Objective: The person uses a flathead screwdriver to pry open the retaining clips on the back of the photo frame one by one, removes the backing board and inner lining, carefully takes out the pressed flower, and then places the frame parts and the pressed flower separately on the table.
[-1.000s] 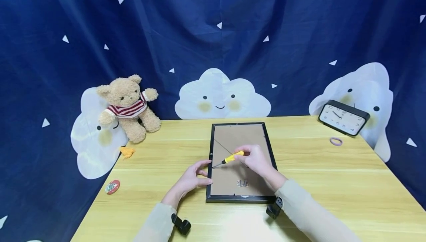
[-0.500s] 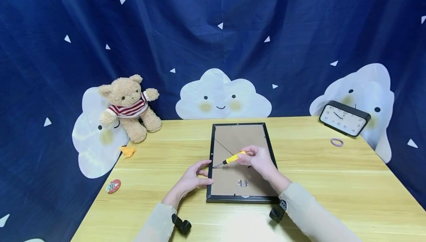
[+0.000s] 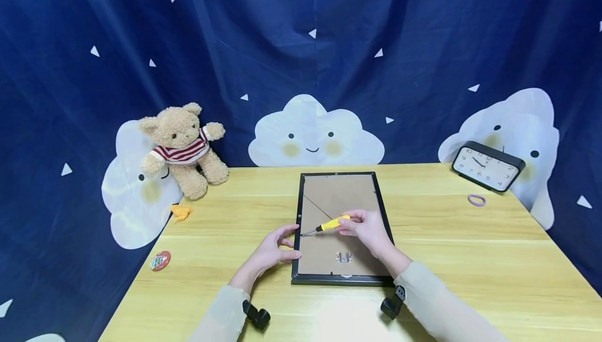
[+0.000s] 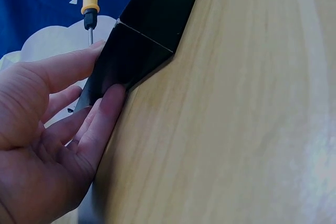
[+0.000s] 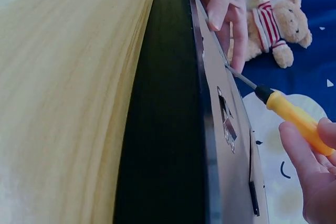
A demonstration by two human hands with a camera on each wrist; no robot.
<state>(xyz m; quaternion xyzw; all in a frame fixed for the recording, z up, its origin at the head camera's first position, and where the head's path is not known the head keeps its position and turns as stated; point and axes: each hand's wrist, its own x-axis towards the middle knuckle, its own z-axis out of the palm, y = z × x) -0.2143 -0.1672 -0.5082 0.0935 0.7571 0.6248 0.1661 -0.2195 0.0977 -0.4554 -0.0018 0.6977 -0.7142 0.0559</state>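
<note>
A picture frame lies back up on the table in the head view, its black border [image 3: 340, 281] around a brown backing board [image 3: 320, 262]. My left hand [image 3: 268, 252] holds its left edge, thumb on the border and fingers against the outer side. Between thumb and fingers of my right hand [image 3: 369, 231] is a yellow-handled screwdriver [image 3: 333, 223], slanting down leftward. Its tip meets the inner left edge of the frame, at a small dark tab [image 3: 302, 235], just beyond my left thumb. The right wrist view shows the shaft [image 5: 244, 80] close to the left fingers.
A metal hanger [image 3: 344, 258] sits on the lower backing board. Behind left, a teddy bear [image 3: 181, 146] leans on the curtain, near an orange scrap [image 3: 181, 212] and a round red badge [image 3: 160, 261]. A clock [image 3: 488, 166] and a purple ring [image 3: 476, 200] are at right.
My right hand and the screwdriver handle have shifted slightly right, while the tip stays at the frame's left edge. The left hand keeps its hold.
</note>
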